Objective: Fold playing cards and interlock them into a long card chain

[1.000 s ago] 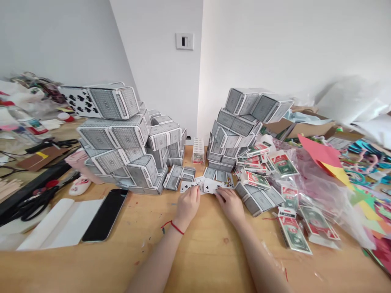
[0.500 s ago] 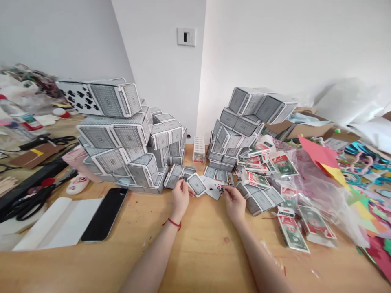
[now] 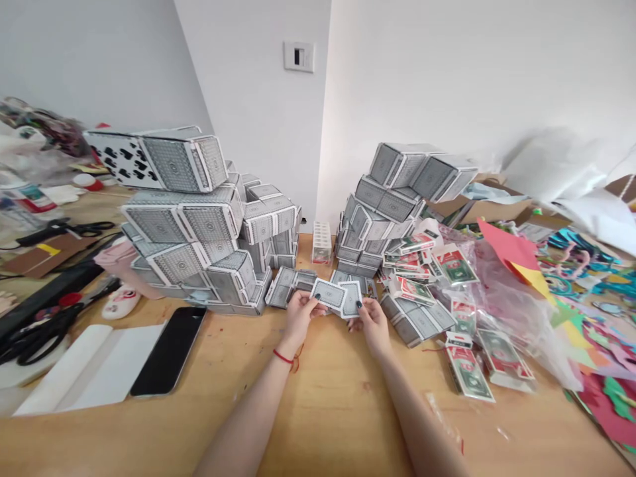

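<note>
Between finger and thumb, my left hand pinches a playing card with its grey patterned back facing up. Closed on a second grey-backed playing card is my right hand. The two cards meet or slightly overlap at their inner edges, just above the table. Behind them, partly covered, lie more cards. Tall stacks of boxes made of grey-backed cards rise on both sides, a left stack and a right stack. A low card block sits just behind my left hand.
Several red-and-green card packs and clear plastic wrap lie to the right, near coloured paper. A black phone, an open white paper sheet and black scissors are on the left. A small clear box stands at the back.
My right hand has brought up a card, now back side up, beside the left one. The left card has risen slightly and turned flatter. The view has shifted a little.
</note>
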A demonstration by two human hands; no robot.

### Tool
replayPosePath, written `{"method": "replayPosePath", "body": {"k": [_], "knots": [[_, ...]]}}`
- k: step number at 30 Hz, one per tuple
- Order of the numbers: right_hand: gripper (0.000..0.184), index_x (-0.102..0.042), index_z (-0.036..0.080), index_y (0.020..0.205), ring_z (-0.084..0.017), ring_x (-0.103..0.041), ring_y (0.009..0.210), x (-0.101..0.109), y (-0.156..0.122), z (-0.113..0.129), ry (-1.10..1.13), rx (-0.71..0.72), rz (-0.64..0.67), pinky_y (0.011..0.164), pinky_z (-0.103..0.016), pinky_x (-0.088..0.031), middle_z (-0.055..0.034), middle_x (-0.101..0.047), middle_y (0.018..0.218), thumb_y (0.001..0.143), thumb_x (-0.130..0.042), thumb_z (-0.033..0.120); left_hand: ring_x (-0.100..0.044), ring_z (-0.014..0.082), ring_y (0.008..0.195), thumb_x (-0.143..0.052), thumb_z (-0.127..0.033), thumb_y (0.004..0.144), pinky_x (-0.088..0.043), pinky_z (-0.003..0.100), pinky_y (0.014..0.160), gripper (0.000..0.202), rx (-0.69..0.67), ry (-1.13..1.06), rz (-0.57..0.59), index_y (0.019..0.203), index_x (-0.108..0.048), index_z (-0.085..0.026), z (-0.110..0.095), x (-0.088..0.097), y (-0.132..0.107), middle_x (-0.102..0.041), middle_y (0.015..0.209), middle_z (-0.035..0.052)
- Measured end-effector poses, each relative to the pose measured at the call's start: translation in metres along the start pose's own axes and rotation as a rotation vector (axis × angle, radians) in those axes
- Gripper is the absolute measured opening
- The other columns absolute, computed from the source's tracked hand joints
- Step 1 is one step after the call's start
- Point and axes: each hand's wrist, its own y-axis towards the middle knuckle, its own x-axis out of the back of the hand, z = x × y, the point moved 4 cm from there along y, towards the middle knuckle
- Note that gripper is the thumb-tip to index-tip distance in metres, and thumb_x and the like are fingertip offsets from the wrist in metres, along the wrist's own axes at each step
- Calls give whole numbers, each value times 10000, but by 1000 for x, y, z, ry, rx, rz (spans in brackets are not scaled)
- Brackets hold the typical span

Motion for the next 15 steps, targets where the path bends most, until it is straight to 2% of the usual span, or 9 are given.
{"method": "replayPosePath", "body": {"k": [4, 8, 11, 15], "knots": [[338, -456, 216, 841, -100, -467, 344, -25, 9, -6, -7, -45, 51, 345, -214, -382, 62, -504, 502, 693, -557, 502, -413, 59, 324, -597, -262, 641, -307, 161, 368, 213, -57, 181, 19, 702, -411, -179, 4, -2, 1, -437, 380, -103], [308, -480, 211, 786, -88, -441, 367, -43, 16, -7, 55, 12, 6, 351, -216, -378, 52, -494, 549, 686, -564, 490, -420, 66, 349, -567, -236, 664, -326, 173, 396, 170, -111, 300, 43, 679, -407, -183, 2, -2, 0, -435, 388, -99], [287, -506, 197, 765, -82, -410, 380, -45, 16, -8, 43, 38, 4, 356, -211, -366, 48, -476, 536, 685, -581, 462, -410, 59, 367, -570, -244, 670, -320, 176, 399, 158, -133, 290, 67, 715, -434, -177, -1, -4, 0, -470, 459, -87], [260, -544, 175, 717, -75, -378, 373, -36, 14, -13, -7, 18, 25, 357, -199, -339, 58, -437, 460, 686, -606, 426, -405, 54, 414, -558, -274, 704, -316, 186, 420, 133, -194, 283, 123, 750, -512, -158, -5, -4, 0, -502, 560, -58]]}}
